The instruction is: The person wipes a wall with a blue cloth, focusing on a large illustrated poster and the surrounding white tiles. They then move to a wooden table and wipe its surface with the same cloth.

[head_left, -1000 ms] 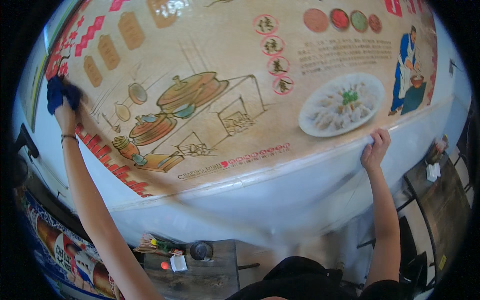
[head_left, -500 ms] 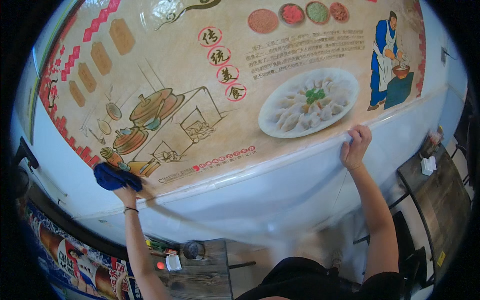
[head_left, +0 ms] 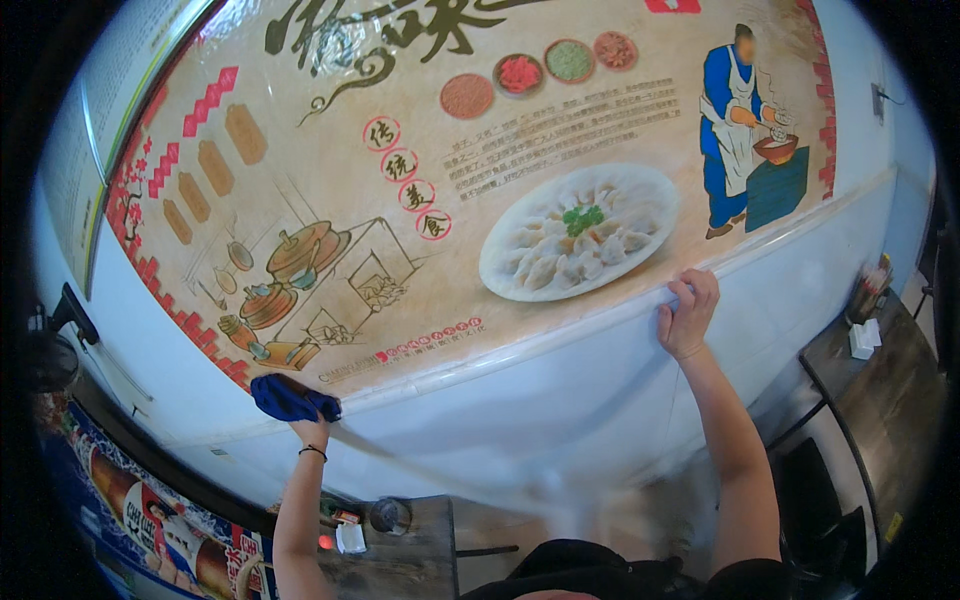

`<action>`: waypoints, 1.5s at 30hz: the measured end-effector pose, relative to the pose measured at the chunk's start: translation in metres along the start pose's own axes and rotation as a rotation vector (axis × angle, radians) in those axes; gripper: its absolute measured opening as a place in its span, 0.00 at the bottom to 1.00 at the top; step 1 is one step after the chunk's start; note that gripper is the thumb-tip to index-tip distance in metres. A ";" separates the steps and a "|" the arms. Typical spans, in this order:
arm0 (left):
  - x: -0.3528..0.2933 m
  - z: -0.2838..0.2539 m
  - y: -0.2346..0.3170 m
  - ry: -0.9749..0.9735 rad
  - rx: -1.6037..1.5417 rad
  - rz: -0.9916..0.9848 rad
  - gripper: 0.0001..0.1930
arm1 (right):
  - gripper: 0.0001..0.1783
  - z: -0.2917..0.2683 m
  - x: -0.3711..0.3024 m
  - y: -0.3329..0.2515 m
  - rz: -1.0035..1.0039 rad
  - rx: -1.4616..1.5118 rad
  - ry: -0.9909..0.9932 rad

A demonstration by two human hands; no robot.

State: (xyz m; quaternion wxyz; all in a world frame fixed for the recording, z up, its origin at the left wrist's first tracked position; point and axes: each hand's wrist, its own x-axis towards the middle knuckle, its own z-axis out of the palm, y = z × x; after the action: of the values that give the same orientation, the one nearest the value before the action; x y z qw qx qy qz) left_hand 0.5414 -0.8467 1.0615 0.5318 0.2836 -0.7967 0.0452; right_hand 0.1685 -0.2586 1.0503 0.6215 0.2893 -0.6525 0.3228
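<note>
A dark blue cloth is bunched under my left hand, which presses it against the pale ledge at the lower left corner of a large wall poster. The left fingers are mostly hidden behind the cloth. My right hand rests on the same ledge farther right, below the poster's printed plate of dumplings. Its fingers curl over the ledge's upper edge, and no cloth shows in it.
Below the ledge runs a white wall panel. A dark wooden table with a tissue box stands lower left. Another table with a napkin box is at right. A printed drinks cooler fills the lower left.
My left hand has slid the cloth down and rightward from the poster's lower left part onto the ledge. The view has shifted. My right hand keeps its place on the ledge.
</note>
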 end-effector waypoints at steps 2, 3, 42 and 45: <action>0.001 -0.007 0.024 -0.045 -0.018 0.041 0.23 | 0.18 -0.001 0.001 -0.001 -0.006 0.002 0.008; 0.004 -0.014 0.037 -0.057 -0.037 0.052 0.24 | 0.18 -0.002 0.002 -0.001 -0.008 0.009 0.009; 0.019 0.002 0.502 -0.352 -0.131 1.603 0.18 | 0.20 -0.007 0.003 -0.002 0.027 0.070 0.034; 0.019 0.005 0.532 -0.391 -0.155 1.639 0.15 | 0.19 -0.004 -0.002 0.000 0.017 0.070 0.038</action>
State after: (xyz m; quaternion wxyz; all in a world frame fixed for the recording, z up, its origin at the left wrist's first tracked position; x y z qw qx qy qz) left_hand 0.2664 -0.4121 1.1979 0.2015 -0.4184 -0.8288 0.3121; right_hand 0.1711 -0.2552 1.0488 0.6206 0.2989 -0.6313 0.3563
